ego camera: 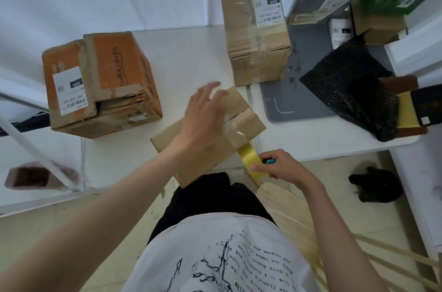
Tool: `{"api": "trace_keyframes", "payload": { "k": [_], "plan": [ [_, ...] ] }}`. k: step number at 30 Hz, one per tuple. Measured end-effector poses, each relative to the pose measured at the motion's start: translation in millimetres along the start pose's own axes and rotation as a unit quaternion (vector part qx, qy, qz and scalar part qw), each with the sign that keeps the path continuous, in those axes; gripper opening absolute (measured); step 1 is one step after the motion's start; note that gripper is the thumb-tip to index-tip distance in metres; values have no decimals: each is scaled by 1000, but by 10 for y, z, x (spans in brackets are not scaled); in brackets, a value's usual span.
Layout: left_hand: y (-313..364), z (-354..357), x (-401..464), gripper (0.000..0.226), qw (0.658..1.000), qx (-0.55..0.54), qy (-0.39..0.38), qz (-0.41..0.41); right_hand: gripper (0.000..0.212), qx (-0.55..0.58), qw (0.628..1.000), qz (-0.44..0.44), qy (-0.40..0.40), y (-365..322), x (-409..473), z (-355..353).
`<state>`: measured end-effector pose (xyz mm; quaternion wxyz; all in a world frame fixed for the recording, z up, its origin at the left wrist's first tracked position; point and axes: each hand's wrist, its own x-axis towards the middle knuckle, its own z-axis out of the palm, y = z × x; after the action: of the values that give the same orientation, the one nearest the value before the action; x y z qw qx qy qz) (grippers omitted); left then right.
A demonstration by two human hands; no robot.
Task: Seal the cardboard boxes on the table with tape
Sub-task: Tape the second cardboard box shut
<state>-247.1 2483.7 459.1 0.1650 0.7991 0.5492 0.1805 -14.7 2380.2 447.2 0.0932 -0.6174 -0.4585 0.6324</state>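
At ten o'clock the orange box (pixel 100 83) still gapes, untaped. The one o'clock box (pixel 257 28) looks sealed. Dead centre, your left hand (pixel 203 117) lies flat on the small box (pixel 210 133); your right hand (pixel 279 167) pinches the yellow tape (pixel 250 160), mid-strip.

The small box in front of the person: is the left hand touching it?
Touching. The head view shows the left hand lying palm down on top of the small box, with no gap visible under the palm.

Packing room: labelled cartons (pixel 100 81), shelving (pixel 311 35).
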Motion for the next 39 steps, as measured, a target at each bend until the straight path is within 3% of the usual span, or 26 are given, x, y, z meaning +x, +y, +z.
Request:
{"api": "trace_keyframes", "payload": {
  "k": [2,4,6,9,12,14,19,25,28,30,33,35,39],
  "plan": [
    [141,94,-245,62,995,39,-63,69,16,20,1000,-7,4,25,12,7],
    [151,157,-396,106,981,111,-158,34,14,34,999,-12,0,28,20,12],
    [61,176,-412,126,967,140,-211,-30,21,58,998,-18,0,40,37,14],
    [-81,127,-302,127,967,107,-218,-76,39,186,978,0,97,118,160,-6],
    [-178,81,-198,125,965,103,-228,-81,18,292,926,54,231,241,463,-57],
    [-224,48,-150,123,962,111,-235,-78,17,272,913,90,291,344,709,-92],
    [-218,29,-111,126,961,119,-235,-86,30,178,908,133,355,442,1148,-104],
    [-202,71,-107,123,964,116,-224,-87,21,126,897,127,405,511,1362,-78],
    [-223,57,-91,121,965,117,-217,-83,22,120,888,77,437,391,1299,-39],
    [-242,44,-68,119,968,120,-204,-78,13,156,869,-21,468,251,1163,13],
    [-300,7,31,118,971,110,-194,-81,26,226,880,-133,395,63,853,147],
    [-355,-37,130,118,972,84,-189,-111,32,251,895,-159,332,-17,672,237],
    [-488,-115,313,117,966,37,-197,-165,23,264,911,-179,263,-219,558,263]
  ]
}}
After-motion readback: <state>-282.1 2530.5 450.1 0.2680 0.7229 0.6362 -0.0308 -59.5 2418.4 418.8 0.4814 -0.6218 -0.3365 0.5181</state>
